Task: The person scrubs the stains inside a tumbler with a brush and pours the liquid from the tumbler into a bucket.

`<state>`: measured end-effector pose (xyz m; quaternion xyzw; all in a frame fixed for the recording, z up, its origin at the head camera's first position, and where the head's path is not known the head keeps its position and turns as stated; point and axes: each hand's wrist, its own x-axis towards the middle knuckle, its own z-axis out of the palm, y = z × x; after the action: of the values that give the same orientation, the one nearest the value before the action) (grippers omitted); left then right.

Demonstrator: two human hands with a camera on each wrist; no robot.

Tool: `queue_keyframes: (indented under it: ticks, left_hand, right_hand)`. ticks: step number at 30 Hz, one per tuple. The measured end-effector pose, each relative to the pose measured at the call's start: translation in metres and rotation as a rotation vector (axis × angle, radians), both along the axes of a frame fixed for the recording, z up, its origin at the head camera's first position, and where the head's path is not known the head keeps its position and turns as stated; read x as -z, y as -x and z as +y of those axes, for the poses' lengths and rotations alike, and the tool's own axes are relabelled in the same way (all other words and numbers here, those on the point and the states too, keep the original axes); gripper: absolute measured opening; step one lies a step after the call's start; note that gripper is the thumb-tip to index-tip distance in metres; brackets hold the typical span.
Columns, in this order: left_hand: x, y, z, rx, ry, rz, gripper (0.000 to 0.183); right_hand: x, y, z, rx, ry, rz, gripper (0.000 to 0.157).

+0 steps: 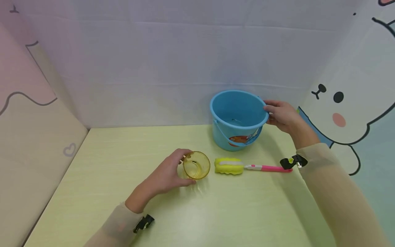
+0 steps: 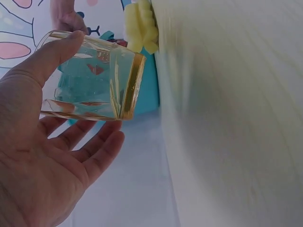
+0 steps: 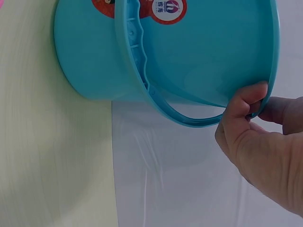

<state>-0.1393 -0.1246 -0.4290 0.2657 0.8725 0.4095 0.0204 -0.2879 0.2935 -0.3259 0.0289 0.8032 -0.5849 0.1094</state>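
My left hand (image 1: 166, 171) holds a clear amber drinking glass (image 1: 196, 165), thumb on one side and fingers on the other. In the left wrist view the glass (image 2: 94, 80) is a little off the tabletop, its thick golden base facing the table. My right hand (image 1: 284, 116) pinches the rim of a blue plastic bucket (image 1: 222, 135) at its right side, near where the handle joins. In the right wrist view the bucket's handle (image 3: 137, 61) hangs down across its labelled side. The bucket stands upright at the back of the table.
A bottle brush with a yellow sponge head (image 1: 228, 166) and a pink-and-white handle (image 1: 271, 168) lies in front of the bucket. The pale wooden table (image 1: 117, 164) ends at a white cloth wall (image 1: 148, 68). Cartoon-printed cloth (image 1: 345, 113) hangs at both sides.
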Motion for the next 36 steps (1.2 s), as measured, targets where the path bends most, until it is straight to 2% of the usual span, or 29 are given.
queue_keyframes:
  ticks: [11, 22, 36]
  left_hand:
    - [-0.015, 0.013, -0.015, -0.038, 0.059, 0.136, 0.087]
    - [-0.032, 0.03, -0.03, -0.051, 0.107, 0.21, 0.087]
    - [-0.054, 0.053, -0.035, -0.075, 0.136, 0.235, 0.084]
  right_hand:
    - [0.002, 0.001, -0.005, 0.008, 0.033, 0.01, 0.059]
    - [0.004, 0.0, -0.005, 0.01, 0.024, 0.013, 0.058]
    - [0.005, -0.001, -0.004, 0.018, 0.046, 0.007, 0.058]
